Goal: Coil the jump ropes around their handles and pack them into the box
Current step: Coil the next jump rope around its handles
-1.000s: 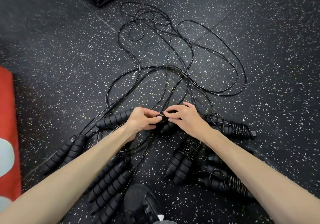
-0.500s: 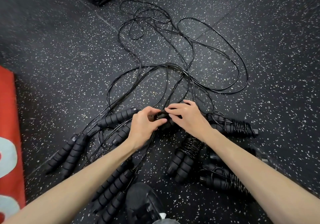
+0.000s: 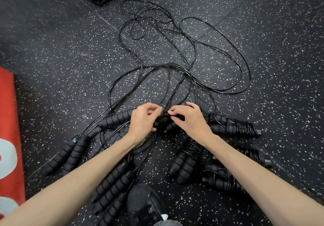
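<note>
The left hand and right hand meet over a pair of handles on the floor, both pinching the black cord there; loose cords sprawl beyond, and no box is visible. Winding probably goes best under steady tension; each turn should sit snug beside the last, so the tangle feeds without snagging.

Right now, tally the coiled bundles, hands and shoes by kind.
Coiled bundles: 4, one partly hidden by the right forearm
Hands: 2, both pinching a rope
Shoes: 1
Total: 7
</note>
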